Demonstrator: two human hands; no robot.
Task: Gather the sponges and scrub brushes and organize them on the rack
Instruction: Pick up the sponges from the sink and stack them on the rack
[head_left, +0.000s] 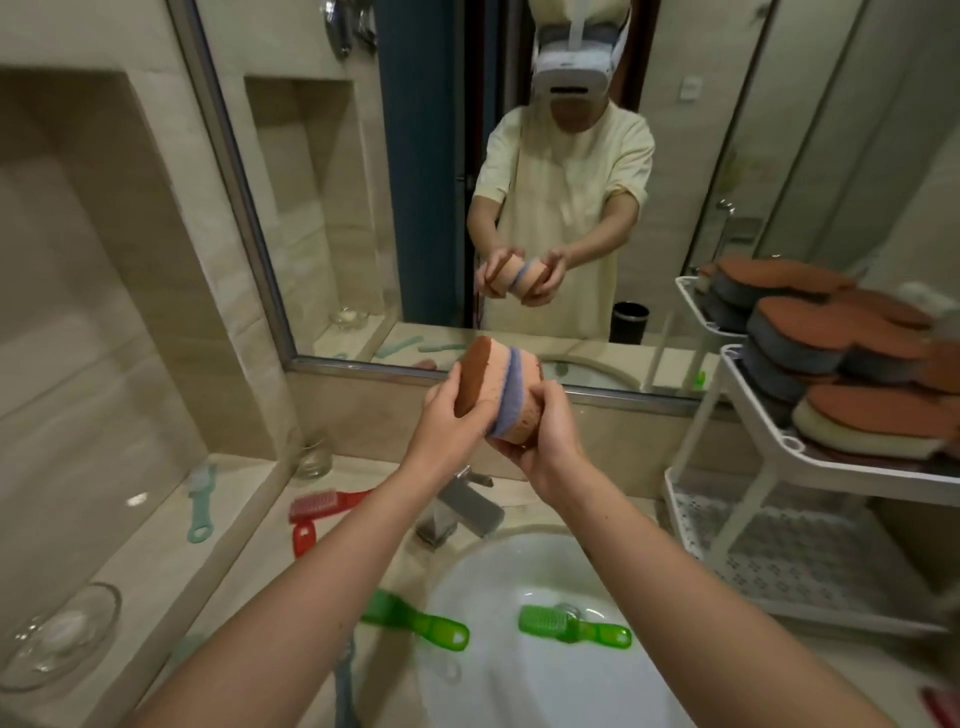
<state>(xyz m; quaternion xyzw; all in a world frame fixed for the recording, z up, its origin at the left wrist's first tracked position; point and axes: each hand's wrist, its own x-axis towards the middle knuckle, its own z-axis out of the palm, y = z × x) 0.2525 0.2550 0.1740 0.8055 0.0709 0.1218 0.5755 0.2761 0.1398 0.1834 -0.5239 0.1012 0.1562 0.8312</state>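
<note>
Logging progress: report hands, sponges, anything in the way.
Left hand and right hand grip sponge stack above sink. Rack at right holds sponges already. Green brush in sink, red brush by tap not yet gathered. Nothing blocking.

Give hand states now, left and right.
Left hand: closed, gripping the sponge stack.
Right hand: closed, gripping the same sponge stack.

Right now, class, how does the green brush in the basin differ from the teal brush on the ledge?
The green brush is bright and see-through; the teal brush is pale. The green brush lies in the basin, handle pointing right; the teal brush lies on the ledge, handle toward the camera. Both are handled scrub brushes.
</note>
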